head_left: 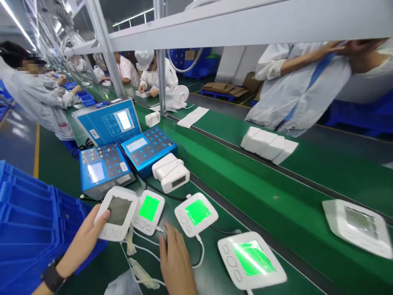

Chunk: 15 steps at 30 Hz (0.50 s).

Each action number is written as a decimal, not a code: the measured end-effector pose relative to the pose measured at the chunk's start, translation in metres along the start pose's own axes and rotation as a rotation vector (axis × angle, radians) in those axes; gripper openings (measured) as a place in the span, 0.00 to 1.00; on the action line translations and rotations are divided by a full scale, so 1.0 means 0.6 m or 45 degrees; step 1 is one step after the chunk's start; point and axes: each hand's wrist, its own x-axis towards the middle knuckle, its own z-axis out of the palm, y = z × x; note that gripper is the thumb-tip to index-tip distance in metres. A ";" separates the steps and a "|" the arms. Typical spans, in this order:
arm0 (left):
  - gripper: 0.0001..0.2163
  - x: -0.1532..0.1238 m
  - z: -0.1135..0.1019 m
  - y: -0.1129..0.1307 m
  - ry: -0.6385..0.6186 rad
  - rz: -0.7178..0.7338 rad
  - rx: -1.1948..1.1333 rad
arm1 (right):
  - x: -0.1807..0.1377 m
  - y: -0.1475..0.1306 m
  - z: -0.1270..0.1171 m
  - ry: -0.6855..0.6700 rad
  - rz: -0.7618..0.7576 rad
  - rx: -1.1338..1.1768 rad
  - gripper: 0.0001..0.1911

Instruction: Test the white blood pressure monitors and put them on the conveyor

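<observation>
My left hand (92, 229) holds a white blood pressure monitor (118, 214) by its left edge, thumb on the front; its screen is dark. Beside it lies a second monitor (149, 212) with a lit green screen and a cable plug at its lower edge. My right hand (176, 258) is at that plug, its fingers closed around the white cable (159, 229); the fingertips partly hide it. To the right, another lit monitor (196, 215) has a white cable and a dark hose attached. A further lit monitor (251, 260) lies nearer the front edge.
Blue test boxes (106, 170) stand behind the monitors, with stacked white housings (171, 172) alongside. A green conveyor belt (245, 184) runs diagonally, carrying a dark-screened monitor (359, 225). Blue crates (27, 229) are at left. A metal shelf crosses above; several co-workers are around.
</observation>
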 end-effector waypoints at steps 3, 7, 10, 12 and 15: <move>0.37 -0.015 -0.007 -0.065 0.154 -0.274 -0.300 | 0.039 -0.018 0.019 -0.295 0.145 -0.177 0.10; 0.41 -0.016 0.028 -0.106 0.134 -0.486 -0.626 | 0.065 -0.014 0.026 -0.479 0.263 -0.148 0.13; 0.39 -0.005 0.059 -0.115 0.081 -0.505 -0.699 | 0.059 -0.007 0.030 -0.426 0.280 0.004 0.18; 0.37 0.006 0.073 -0.114 0.031 -0.491 -0.691 | 0.053 -0.007 0.036 -0.383 0.335 0.156 0.20; 0.37 0.021 0.079 -0.104 -0.048 -0.485 -0.680 | 0.045 -0.013 0.043 -0.357 0.482 0.406 0.27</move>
